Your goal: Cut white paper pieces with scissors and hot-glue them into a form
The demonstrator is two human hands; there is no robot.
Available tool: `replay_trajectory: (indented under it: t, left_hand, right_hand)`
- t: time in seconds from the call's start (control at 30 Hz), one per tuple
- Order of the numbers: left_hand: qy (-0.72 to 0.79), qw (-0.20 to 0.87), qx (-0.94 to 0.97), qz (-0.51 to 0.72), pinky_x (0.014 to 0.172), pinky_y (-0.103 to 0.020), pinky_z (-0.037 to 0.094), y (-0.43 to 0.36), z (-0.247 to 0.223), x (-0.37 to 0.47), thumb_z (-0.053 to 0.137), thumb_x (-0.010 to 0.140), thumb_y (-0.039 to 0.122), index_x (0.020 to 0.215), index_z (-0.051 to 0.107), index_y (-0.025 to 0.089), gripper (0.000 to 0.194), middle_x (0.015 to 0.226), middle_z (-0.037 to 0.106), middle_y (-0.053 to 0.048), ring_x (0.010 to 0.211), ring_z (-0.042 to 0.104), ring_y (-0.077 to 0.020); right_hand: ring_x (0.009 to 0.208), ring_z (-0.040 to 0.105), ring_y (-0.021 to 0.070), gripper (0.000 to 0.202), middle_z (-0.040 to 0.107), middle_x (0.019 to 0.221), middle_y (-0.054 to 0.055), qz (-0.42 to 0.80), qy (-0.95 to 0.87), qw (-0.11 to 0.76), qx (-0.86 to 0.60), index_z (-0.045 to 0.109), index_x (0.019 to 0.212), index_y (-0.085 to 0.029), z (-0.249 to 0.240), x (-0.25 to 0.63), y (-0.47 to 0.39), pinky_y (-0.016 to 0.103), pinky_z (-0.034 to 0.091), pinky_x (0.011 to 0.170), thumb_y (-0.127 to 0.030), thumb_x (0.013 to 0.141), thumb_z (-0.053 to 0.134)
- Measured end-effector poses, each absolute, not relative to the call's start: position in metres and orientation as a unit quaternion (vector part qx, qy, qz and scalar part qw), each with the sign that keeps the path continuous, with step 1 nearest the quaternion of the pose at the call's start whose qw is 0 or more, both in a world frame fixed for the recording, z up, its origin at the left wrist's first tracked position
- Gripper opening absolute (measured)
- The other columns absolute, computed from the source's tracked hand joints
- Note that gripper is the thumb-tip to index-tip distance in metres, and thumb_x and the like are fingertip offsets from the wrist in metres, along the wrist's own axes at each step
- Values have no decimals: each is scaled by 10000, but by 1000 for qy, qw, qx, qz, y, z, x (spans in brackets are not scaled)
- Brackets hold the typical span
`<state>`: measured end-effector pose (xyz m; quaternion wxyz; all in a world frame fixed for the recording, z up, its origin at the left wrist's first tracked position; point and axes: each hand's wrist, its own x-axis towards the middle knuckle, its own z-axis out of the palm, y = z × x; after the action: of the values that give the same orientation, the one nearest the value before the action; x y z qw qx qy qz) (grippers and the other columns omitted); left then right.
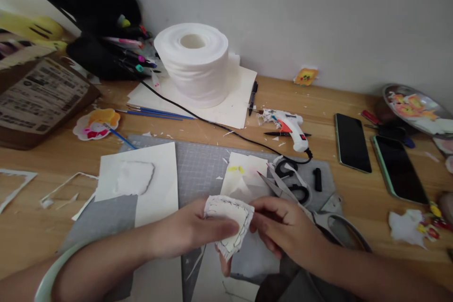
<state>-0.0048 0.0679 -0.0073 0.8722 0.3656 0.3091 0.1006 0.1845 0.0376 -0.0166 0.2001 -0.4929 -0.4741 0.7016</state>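
A small white paper piece (228,212) with a dark drawn outline near its edge is up in front of me. My left hand (198,229) grips it, the thumb flat across its face and fingers behind it. At its right edge, my right hand (283,226) pinches the upper corner between thumb and fingers. Beneath the hands lie white paper scraps and a grey cutting mat (198,165). Left of them rests a white sheet (161,174) with a cut-out shape drawn in grey.
A glue gun (285,122) with a black cord lies behind scissors (339,226). Two phones (353,141) are at the right, near a metal bowl (392,96). A large white roll (194,71) stands at the back. A brown package (42,94) sits at the left.
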Motion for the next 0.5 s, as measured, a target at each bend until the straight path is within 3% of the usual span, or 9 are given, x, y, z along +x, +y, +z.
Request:
replay_trajectory:
  t: [0.17,0.5]
  left_hand:
    - [311,877,362,51,528,-217,406,66,-10,-8,537,802,275,741,657,172,170,504,599,24,411,538,-112]
    - [334,870,360,36,350,-176,323,68,-12,-8,531,788,268,722,667,147,193,502,605,5,320,469,-82]
  right_hand:
    - [620,553,111,195,620,668,-5,712,-483,213,-463,669,774,-203,-16,184,41,204,453,571,-377,772,582]
    - [570,543,92,173,641,701,-11,703,-473,222,-483,681,838,-219,-13,188,42,185,436,512,-327,784,556]
